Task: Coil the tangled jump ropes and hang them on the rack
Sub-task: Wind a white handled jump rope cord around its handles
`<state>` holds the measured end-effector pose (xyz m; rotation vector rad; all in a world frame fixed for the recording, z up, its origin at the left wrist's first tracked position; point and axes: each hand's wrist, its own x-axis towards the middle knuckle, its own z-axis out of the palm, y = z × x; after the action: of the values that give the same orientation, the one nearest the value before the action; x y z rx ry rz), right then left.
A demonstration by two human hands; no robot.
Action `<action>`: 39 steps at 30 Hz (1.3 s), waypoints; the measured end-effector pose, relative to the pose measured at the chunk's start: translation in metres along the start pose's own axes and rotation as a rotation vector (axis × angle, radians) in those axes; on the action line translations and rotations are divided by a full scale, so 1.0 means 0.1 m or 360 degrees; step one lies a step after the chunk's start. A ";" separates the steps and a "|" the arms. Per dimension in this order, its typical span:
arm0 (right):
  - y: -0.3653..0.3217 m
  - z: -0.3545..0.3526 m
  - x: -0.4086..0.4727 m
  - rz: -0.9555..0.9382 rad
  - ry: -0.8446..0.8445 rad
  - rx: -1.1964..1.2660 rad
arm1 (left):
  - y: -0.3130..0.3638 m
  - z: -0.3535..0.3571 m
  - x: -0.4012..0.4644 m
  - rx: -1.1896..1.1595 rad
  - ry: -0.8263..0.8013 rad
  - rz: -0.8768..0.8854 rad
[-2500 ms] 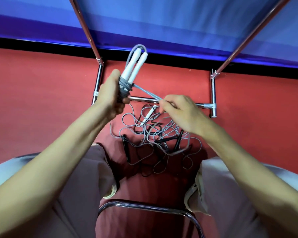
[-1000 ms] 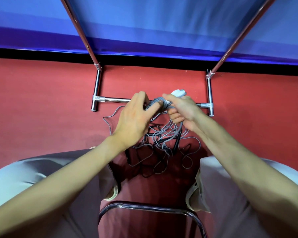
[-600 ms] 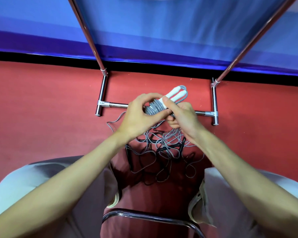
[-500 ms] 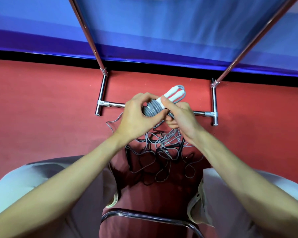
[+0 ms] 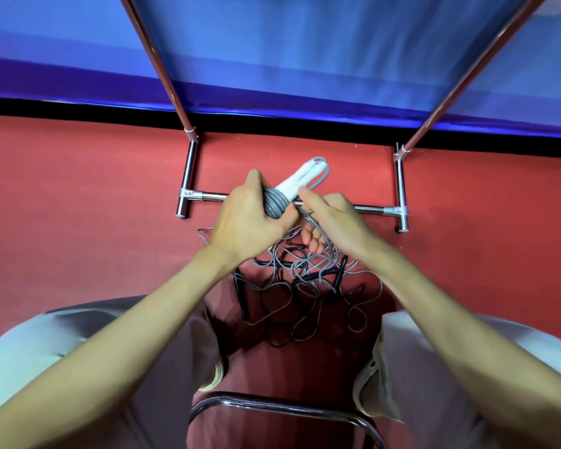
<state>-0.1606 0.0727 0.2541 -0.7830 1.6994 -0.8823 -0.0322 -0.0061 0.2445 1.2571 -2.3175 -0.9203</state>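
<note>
My left hand (image 5: 245,218) grips a coiled grey jump rope (image 5: 275,205) whose two white handles (image 5: 300,179) point up and to the right. Beside it, my right hand (image 5: 332,218) pinches the grey cord's loose end close to the coil. Below both hands a tangle of grey and black ropes (image 5: 300,283) with black handles lies on the red floor. The chrome rack (image 5: 188,179) stands just beyond my hands, its low crossbar passing behind them and its two uprights rising toward the top of the frame.
A blue wall with a black skirting (image 5: 78,106) runs behind the rack. I sit on a chair, its chrome front bar (image 5: 272,406) between my knees. Red carpet stretches to either side.
The two white handles have swung from upright down to a tilt toward the right. My right hand has come in from pulling the cord taut and now holds it against the coil.
</note>
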 end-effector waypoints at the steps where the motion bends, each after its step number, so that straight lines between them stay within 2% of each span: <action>1: 0.01 -0.01 0.01 0.0035 -0.0022 -0.0055 | -0.01 0.00 0.00 0.0008 -0.0005 -0.0020; 8: 0.05 -0.08 0.04 0.0051 -0.0027 -0.0378 | -0.09 0.00 -0.01 -0.0123 -0.0097 -0.0019; 17: 0.02 -0.16 -0.10 0.0180 0.0036 0.0091 | -0.06 0.03 -0.14 -0.0131 -0.0434 0.0131; 20: 0.05 -0.13 -0.09 0.0273 0.0006 0.0228 | -0.06 0.10 -0.12 -0.0050 -0.0336 0.0119; 25: -0.02 -0.03 -0.05 0.0372 -0.0085 0.0326 | 0.01 0.16 -0.13 0.0138 0.0009 0.0129; 32: 0.06 -0.01 0.05 0.0590 0.0125 0.0624 | 0.03 0.25 -0.24 0.0469 0.0270 0.0631; 35: 0.11 0.00 0.08 0.0589 0.0219 0.0842 | 0.02 0.26 -0.21 0.0515 0.0277 0.0770; 37: 0.10 -0.04 0.09 0.0466 0.0280 0.0880 | 0.03 0.24 -0.22 0.0308 0.0109 0.0652; 39: 0.07 -0.12 0.10 0.0273 0.0376 0.0724 | 0.04 0.22 -0.23 -0.0168 -0.0129 0.0237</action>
<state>-0.1754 0.0702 0.2457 -0.2307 1.6469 -1.2179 -0.0345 0.0226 0.2311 1.0077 -2.3537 -1.0445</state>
